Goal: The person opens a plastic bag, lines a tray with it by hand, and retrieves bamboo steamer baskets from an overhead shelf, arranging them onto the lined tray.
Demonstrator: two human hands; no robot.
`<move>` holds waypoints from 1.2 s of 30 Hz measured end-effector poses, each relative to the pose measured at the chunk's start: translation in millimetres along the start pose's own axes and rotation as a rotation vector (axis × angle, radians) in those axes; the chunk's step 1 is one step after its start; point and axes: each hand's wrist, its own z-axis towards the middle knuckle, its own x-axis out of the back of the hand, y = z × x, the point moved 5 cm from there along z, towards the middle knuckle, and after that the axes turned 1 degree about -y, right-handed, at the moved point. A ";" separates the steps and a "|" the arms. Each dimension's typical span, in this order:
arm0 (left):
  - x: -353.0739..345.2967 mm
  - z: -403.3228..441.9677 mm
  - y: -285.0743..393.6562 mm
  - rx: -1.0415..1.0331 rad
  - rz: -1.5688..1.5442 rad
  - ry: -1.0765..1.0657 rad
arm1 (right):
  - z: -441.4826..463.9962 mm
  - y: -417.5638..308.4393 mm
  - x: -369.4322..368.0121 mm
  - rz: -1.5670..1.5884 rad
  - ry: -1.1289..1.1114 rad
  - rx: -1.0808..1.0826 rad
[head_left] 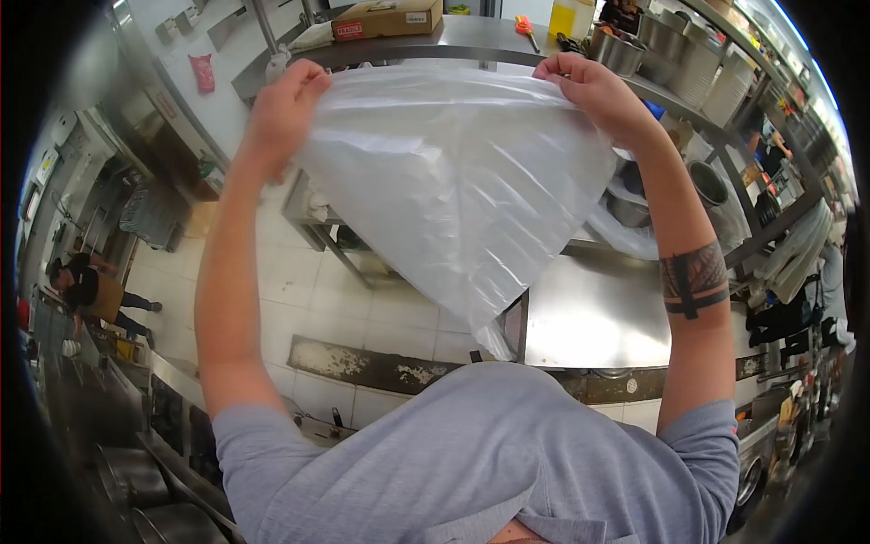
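Observation:
A large translucent plastic bag (pixel 453 172) hangs spread out in front of me, its top edge stretched between both hands. My left hand (pixel 290 104) pinches the upper left corner, fingers closed on the plastic. At the upper right, my right hand (pixel 594 86) grips the same edge between thumb and fingers. The bag narrows downward to a crumpled tip near my chest. Behind it, part of the steel shelving is hidden.
A cardboard box (pixel 388 18) sits on the steel shelf ahead, with an orange-handled tool (pixel 525 27) farther right. Metal pots (pixel 616 50) stand at the upper right. Below them is a steel counter (pixel 598 308). A person in an apron (pixel 100 295) is at the far left.

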 end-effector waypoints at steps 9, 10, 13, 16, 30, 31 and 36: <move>-5.6 -10.2 7.4 0.108 0.164 -0.455 | -23.3 -6.4 12.1 -0.399 -0.265 -0.037; -8.4 -10.7 4.6 0.149 0.148 -0.492 | -19.9 -3.4 16.1 -0.396 -0.223 -0.024; -9.9 -5.9 -8.3 0.159 0.130 -0.463 | -11.6 0.4 19.1 -0.297 -0.197 0.040; -19.8 0.6 -48.0 0.262 -0.422 -0.306 | -5.5 16.4 16.1 -0.004 -0.161 0.067; -58.7 -10.6 -99.4 0.283 -0.922 -0.336 | -22.4 22.7 -11.3 -0.862 -0.378 -0.165; -66.4 -22.7 -93.1 0.271 -0.928 -0.349 | -23.0 27.4 -11.3 -0.413 -0.324 -0.175; -164.4 -121.8 -48.7 0.170 -1.624 -0.156 | -37.1 51.2 -39.4 0.778 -0.062 -0.228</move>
